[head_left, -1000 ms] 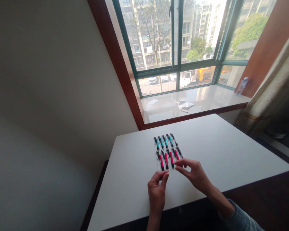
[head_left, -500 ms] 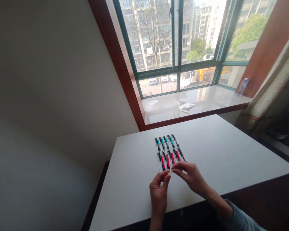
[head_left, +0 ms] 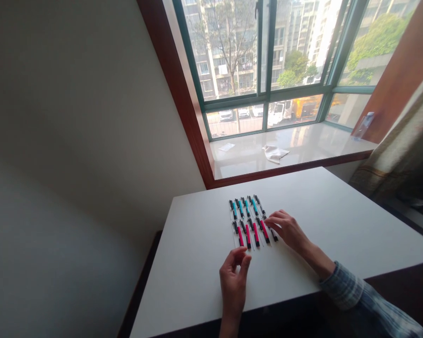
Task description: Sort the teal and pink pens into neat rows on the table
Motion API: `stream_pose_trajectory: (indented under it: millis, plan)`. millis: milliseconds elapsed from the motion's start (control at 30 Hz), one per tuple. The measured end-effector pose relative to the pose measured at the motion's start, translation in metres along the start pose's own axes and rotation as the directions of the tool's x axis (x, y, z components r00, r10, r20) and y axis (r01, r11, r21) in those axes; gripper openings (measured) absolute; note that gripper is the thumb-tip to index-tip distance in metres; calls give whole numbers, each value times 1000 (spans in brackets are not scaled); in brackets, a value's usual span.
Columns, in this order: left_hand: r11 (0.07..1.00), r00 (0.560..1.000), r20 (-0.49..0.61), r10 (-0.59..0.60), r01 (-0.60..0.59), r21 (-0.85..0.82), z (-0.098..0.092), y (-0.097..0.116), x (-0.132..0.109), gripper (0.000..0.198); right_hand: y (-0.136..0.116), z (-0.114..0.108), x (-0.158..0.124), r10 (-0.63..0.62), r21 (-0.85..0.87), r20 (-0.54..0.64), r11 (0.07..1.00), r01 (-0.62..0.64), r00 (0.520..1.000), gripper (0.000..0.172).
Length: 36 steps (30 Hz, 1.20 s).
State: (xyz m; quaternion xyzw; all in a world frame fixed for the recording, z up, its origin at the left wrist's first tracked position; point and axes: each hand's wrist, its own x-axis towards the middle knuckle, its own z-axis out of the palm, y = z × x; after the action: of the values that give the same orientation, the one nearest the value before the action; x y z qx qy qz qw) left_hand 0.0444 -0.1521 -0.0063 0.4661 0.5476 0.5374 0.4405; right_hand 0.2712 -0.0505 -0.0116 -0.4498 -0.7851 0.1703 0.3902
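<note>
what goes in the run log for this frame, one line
right hand: fingertips on right end of pen rows | left hand: curled, empty, above white table | pens: teal row behind pink row

The left hand (head_left: 234, 277) is raised at about six o'clock, its forearm coming straight up from the near edge, fingers curled loosely with thumb and forefinger close together, nothing seen between them. The right hand (head_left: 285, 227) reaches in from four o'clock, palm down, fingers spread and pointing toward ten o'clock, its wrist bare above a blue-grey sleeve.
</note>
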Motion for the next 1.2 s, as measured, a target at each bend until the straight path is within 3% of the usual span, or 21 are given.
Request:
stream_pose_trajectory:
  millis: [367,633,800,967,1100,1200]
  plan:
    - [1000,1000,-5,17,-17,2,0,2,0,34,8,2,-3,22,-22,31,1000,-22,999,28]
    - [1000,1000,-11,10,-11,-8,0,1,0,34,-2,-7,7,18,-26,-52,999,-20,998,24]
    - [1000,999,-13,29,-29,9,-1,1,0,33,-13,-10,48,-6,-17,-109,1000,4,994,21]
    - [1000,1000,-6,10,-10,26,0,-4,-2,30,-16,11,105,-34,9,-105,999,35,994,15]
    - [1000,1000,6,-22,22,11,-2,6,1,31,-10,33,146,-50,16,19,999,50,999,22]
    - [999,1000,7,16,-16,28,-13,26,21,30,-4,42,170,-97,3,137,995,97,986,25]
